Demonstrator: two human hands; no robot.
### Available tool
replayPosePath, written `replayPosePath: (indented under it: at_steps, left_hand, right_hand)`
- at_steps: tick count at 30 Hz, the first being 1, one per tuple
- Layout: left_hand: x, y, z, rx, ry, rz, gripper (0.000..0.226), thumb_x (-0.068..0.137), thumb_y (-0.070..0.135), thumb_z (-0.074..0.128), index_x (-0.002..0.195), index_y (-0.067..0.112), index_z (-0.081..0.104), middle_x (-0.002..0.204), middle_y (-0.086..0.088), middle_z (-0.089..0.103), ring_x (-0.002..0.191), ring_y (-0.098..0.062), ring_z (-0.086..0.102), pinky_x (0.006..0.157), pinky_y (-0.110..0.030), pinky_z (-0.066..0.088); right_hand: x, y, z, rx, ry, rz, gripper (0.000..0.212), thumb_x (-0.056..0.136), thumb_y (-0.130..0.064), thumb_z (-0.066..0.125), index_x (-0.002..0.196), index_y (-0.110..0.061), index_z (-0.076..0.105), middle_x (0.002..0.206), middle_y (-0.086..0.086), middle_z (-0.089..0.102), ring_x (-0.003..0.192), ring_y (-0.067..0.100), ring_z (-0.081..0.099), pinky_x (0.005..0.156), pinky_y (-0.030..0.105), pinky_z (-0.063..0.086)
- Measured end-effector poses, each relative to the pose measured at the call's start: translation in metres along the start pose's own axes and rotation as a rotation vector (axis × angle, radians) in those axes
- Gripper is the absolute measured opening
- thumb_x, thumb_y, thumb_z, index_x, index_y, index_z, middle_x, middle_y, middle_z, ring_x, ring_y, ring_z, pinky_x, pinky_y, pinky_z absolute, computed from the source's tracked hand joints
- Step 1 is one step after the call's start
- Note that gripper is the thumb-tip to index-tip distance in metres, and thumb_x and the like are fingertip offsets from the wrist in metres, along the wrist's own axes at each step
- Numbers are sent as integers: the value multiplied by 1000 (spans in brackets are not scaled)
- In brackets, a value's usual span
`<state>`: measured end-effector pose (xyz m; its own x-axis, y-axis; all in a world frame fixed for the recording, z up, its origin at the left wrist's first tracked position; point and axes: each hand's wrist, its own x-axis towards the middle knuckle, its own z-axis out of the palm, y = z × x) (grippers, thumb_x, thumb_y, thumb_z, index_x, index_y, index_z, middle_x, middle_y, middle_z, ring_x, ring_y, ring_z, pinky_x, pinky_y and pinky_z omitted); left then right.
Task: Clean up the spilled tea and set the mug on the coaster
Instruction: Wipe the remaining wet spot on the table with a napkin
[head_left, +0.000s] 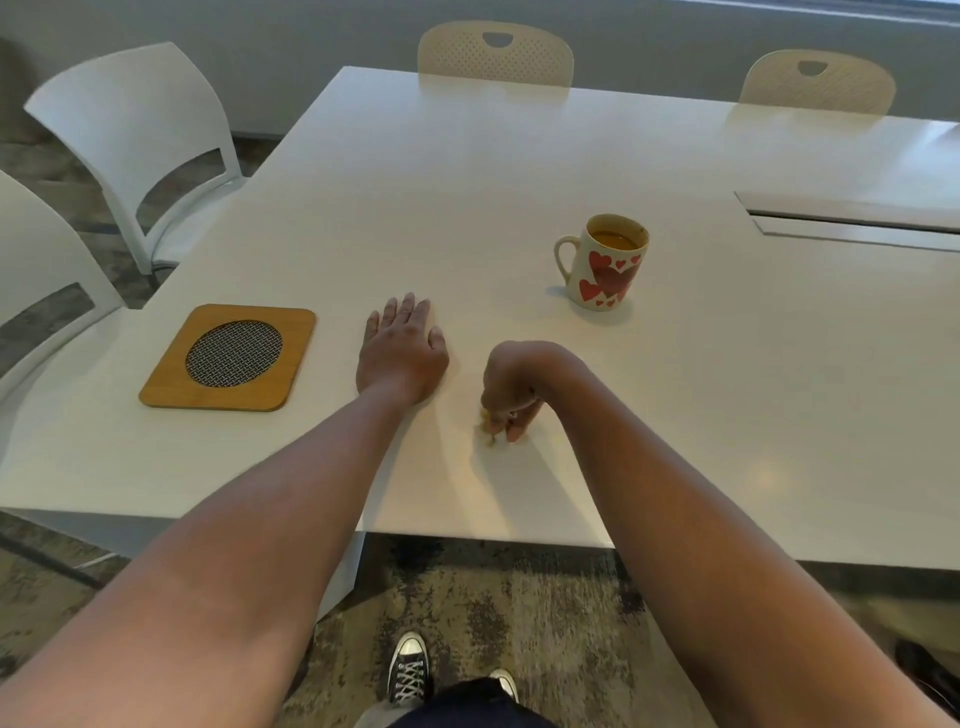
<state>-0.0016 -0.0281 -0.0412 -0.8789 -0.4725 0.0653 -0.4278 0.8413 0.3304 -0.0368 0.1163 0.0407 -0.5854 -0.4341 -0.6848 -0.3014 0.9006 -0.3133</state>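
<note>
Left hand (401, 353) flat, fingers straight, on tabletop (519, 171). Right hand (511, 395) pinching small tea-stained wad (487, 423), wiping spill. Mug (605, 265) well apart from coaster (228, 357); next: carrying it over, level.

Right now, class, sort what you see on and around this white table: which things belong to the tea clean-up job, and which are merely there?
Belonging to the job:
white mug with red hearts, holding tea
square wooden coaster with mesh centre
small yellowish wad pinched by right hand
left hand, flat on white table

Merely there:
white chairs
beige perforated chairs
</note>
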Motion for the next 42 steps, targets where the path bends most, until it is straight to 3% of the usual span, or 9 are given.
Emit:
replayPosePath:
  at_steps: [5,8,11,13,19,28,34,38,42]
  left_hand:
    - [0,0,0,-19,6,5,57,102,33,26,158,19,24,167,-2,15,154,-17,8,125,-36,2]
    - [0,0,0,-28,7,7,57,102,32,26,158,19,24,167,-2,15,154,-17,8,125,-36,2]
    - [-1,0,-1,-39,3,2,57,102,32,27,158,20,25,167,-1,16,154,-17,8,125,-36,2]
    - [0,0,-1,-38,5,-1,57,102,33,28,158,20,25,166,-1,16,154,-16,9,125,-36,2]
    - [0,-1,-1,-33,1,-7,60,101,43,28,157,21,27,166,1,18,154,-16,9,125,-37,3]
    - [-1,1,0,-44,1,-5,57,102,31,26,158,20,25,166,0,16,154,-16,8,125,-35,1]
    - [0,0,-1,-39,8,1,58,101,18,23,158,20,24,167,1,15,154,-16,8,125,-35,1]
    - [1,-1,0,-35,13,0,58,100,17,24,158,20,24,167,1,15,154,-16,8,125,-35,1]
    - [1,-1,1,-38,10,4,59,99,18,24,158,19,24,167,0,15,154,-16,8,125,-35,2]
  right_hand:
    - [12,-10,-3,79,131,-47,3,89,-3,66,88,-1,64,81,10,70,70,17,73,76,32,61]
    - [21,-10,-10,11,273,-58,19,91,-8,61,72,-7,63,71,4,70,58,13,68,68,25,59]
    - [26,-7,-16,-95,464,-63,11,91,-9,58,89,-3,66,97,12,70,84,22,71,74,27,57]
    - [30,-2,-19,-187,601,-45,21,92,-8,50,107,-3,64,115,15,63,103,29,63,73,31,48]
    - [40,41,-29,-313,876,36,30,97,-4,37,116,3,60,118,19,58,106,35,60,77,40,51]
    - [41,87,-49,-61,888,274,36,97,-14,46,128,3,52,124,19,54,115,35,51,87,41,48]
    - [50,78,-41,100,880,50,38,95,-10,52,132,-2,46,133,15,48,120,32,49,96,40,43]
    - [53,60,-29,-57,818,-186,26,95,-9,53,117,-1,66,125,11,52,118,29,46,102,36,42]
    - [51,28,-10,-6,719,-389,24,95,-16,59,115,-9,69,120,5,52,111,20,49,103,35,42]
